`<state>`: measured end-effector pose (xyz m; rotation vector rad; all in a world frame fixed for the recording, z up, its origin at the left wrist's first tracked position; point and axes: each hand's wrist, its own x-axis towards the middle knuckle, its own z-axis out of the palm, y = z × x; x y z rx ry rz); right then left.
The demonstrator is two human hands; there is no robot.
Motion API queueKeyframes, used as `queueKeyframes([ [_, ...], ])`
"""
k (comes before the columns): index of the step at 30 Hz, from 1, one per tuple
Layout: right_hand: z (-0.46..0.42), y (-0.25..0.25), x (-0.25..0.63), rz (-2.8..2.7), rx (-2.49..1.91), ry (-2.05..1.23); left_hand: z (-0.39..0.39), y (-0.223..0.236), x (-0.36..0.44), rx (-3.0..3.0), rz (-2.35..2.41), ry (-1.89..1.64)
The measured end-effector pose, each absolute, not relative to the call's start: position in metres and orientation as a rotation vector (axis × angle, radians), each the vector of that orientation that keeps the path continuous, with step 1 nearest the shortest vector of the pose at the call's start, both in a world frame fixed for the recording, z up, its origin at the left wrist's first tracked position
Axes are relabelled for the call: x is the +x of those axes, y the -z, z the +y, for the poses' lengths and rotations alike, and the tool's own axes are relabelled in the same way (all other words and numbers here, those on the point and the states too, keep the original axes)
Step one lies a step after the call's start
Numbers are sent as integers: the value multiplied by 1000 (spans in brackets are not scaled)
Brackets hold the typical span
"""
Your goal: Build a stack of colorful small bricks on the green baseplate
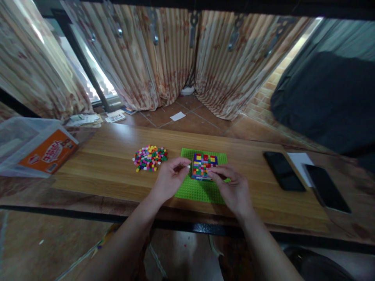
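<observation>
A green studded baseplate (193, 190) lies on the wooden board in front of me. On it stands a low, many-coloured block of small toy bricks (202, 160). My left hand (169, 178) is just left of this block, thumb and forefinger pinched on a tiny white brick (189, 166). The fingertips of my right hand (235, 192) are closed at the block's right front side; whatever they pinch is too small to make out. To the left of the baseplate is a heap of loose coloured bricks (150, 157).
A clear plastic box (17, 140) with an orange label stands at the far left. Two dark phones, one on the board (284, 171) and one beyond its right end (327, 188), lie near a white sheet (299, 160). Papers (84, 119) lie behind the board's left end.
</observation>
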<state>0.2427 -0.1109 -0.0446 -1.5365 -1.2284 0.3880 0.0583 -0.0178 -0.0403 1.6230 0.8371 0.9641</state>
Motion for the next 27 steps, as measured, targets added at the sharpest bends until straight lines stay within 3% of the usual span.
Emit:
queueKeyframes([
  [27, -105, 52, 254, -1300, -1648, -232, -22, 43, 63, 1718, 829, -892],
])
